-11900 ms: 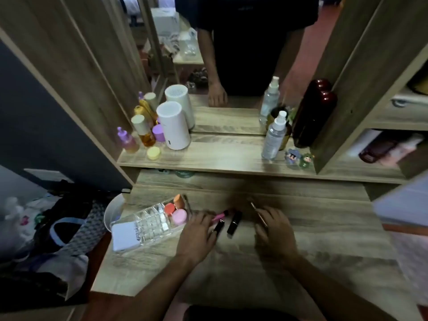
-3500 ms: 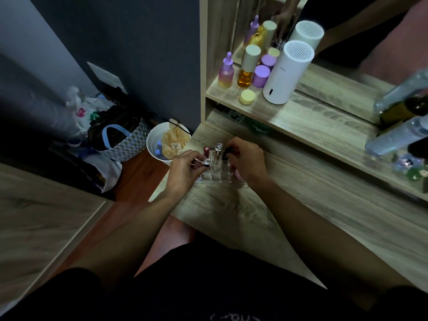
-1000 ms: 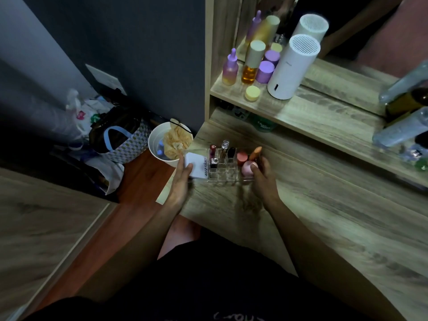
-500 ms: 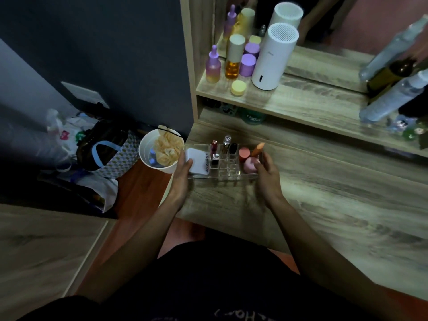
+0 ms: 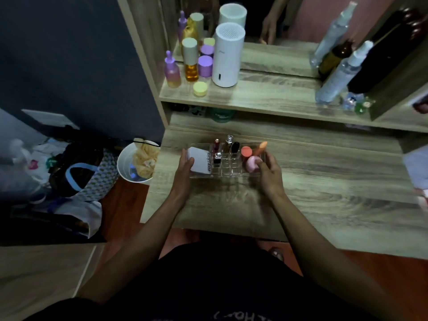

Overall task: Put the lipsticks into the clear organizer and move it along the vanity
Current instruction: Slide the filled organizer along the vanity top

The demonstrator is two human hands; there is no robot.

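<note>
Both hands clamp the organizer (image 5: 228, 169): left hand (image 5: 184, 172) at its 9 o'clock end, right hand (image 5: 268, 173) at 3 o'clock. Lipsticks (image 5: 225, 147) stand inside, on the table (image 5: 324, 193).

lipsticks (image 5: 225, 148) that lay loose on the vanity top (image 5: 324, 181) ~12 s ago now stand upright in the clear organizer (image 5: 228, 169) slots, looks like four, dim view. left hand (image 5: 184, 176) went from the loose tubes to the organizer's left end by the white box (image 5: 200, 162); right hand (image 5: 268, 174) now on its right end by the pink sponge (image 5: 251, 164). Over the last second the organizer has shifted right, away from the table's left edge
</note>
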